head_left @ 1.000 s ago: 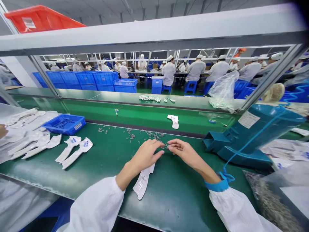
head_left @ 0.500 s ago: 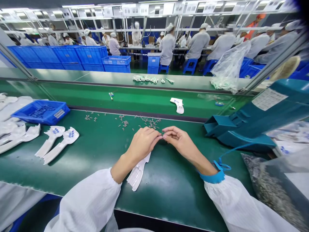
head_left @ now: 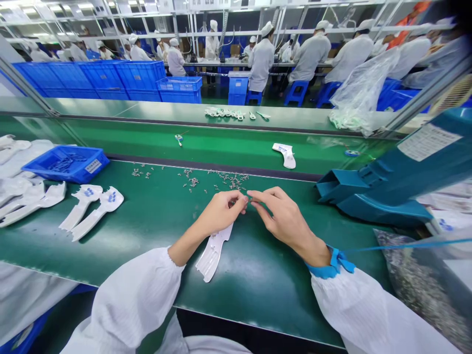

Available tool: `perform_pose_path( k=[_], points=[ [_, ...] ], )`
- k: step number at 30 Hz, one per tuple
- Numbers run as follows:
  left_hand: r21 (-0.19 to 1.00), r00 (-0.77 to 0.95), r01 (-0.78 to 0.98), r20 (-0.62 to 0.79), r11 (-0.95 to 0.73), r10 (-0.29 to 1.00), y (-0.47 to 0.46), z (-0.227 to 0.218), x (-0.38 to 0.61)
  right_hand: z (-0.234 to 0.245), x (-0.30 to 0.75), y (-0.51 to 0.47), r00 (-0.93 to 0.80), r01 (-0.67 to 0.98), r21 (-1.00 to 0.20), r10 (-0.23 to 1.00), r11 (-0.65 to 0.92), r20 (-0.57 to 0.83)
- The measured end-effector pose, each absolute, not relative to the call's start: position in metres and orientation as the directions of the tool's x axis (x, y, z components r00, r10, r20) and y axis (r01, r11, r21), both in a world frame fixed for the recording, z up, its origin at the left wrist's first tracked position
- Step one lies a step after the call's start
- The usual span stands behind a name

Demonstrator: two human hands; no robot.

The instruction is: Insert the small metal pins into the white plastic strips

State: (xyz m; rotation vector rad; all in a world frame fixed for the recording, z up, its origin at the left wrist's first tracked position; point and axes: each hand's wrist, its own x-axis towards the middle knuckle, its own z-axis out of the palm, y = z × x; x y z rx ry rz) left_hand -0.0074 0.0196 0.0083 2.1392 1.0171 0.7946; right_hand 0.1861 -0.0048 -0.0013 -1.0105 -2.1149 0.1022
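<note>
My left hand (head_left: 221,212) is curled over the top of a white plastic shell (head_left: 213,253) that lies on the green mat (head_left: 155,231). Its thumb and forefinger pinch together at a spot by the scattered small metal screws (head_left: 224,179). My right hand (head_left: 282,216) meets it fingertip to fingertip, pinching a tiny screw too small to make out clearly. A blue wrist strap (head_left: 334,263) with a coiled cord sits on my right wrist.
White shells (head_left: 94,209) lie at the left beside a blue tray (head_left: 68,163). A teal machine housing (head_left: 387,182) stands at the right, with a bag of screws (head_left: 416,285) below it. One shell (head_left: 285,154) rides the conveyor belt (head_left: 221,145). Workers in white sit beyond.
The view has tilted down and shifted slightly. My hands have stayed together at the screw pile, the left closing from reaching fingers into a tighter pinch.
</note>
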Motion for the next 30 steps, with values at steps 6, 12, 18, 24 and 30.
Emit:
perform_pose_path(
  k=[6,12,18,24,30],
  points=[
    [0.755,0.417,0.394,0.361,-0.524,0.834,0.0196,0.0116,-0.0120,0.0052,0.1833,-0.0079,-0.161,0.558,-0.650,0.836,0.516,0.525],
    [0.505,0.567,0.422,0.502,-0.753,0.654,0.0220,0.0069,-0.0168,0.0066,0.1841,-0.0084,-0.163,0.483,-0.768,0.905,0.421,0.394],
    [0.548,0.567,0.479,0.403,-0.686,0.718,0.0201,0.0096,-0.0157,0.0049,0.1815,-0.0097,-0.255,0.592,-0.575,0.808,0.565,0.531],
    [0.710,0.502,0.437,0.318,-0.552,0.805,0.0180,0.0094,-0.0092,0.0028,0.1811,-0.0097,-0.375,0.618,-0.335,0.641,0.711,0.670],
    [0.760,0.464,0.410,0.302,-0.504,0.833,0.0182,0.0141,-0.0110,0.0024,0.1806,-0.0108,-0.302,0.612,-0.364,0.633,0.702,0.713]
  ],
)
